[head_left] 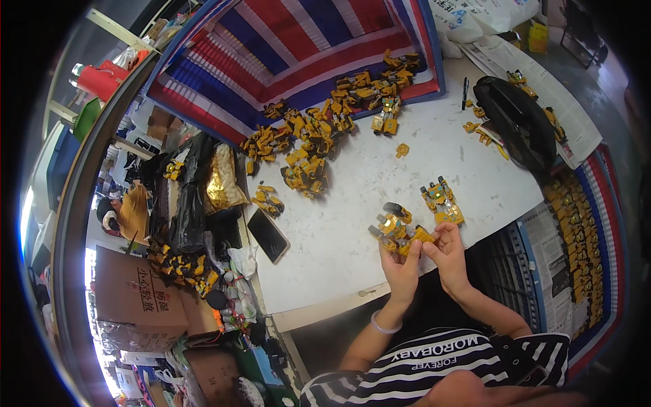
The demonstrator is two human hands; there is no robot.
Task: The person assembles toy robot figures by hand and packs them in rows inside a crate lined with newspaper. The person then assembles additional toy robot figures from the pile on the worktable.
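Above the near edge of the white tabletop, my left hand point(401, 273) grips a yellow and grey transforming toy point(392, 229) with black wheels. My right hand point(449, 256) is closed beside it, fingertips pressed on the toy's yellow end, thumbs close together. The fingers cover part of the toy. Just beyond my right hand lies another yellow toy point(439, 198), flat on the table and apart from the held one. A small loose yellow piece point(402, 150) rests farther back.
A striped bin point(285, 41) on its side spills a heap of yellow toys point(315, 132) onto the table. A phone point(268, 235) lies at left. A black bag point(513, 122), pen point(465, 93) and newspaper point(576, 129) are at right. Cartons point(139, 298) crowd the left side.
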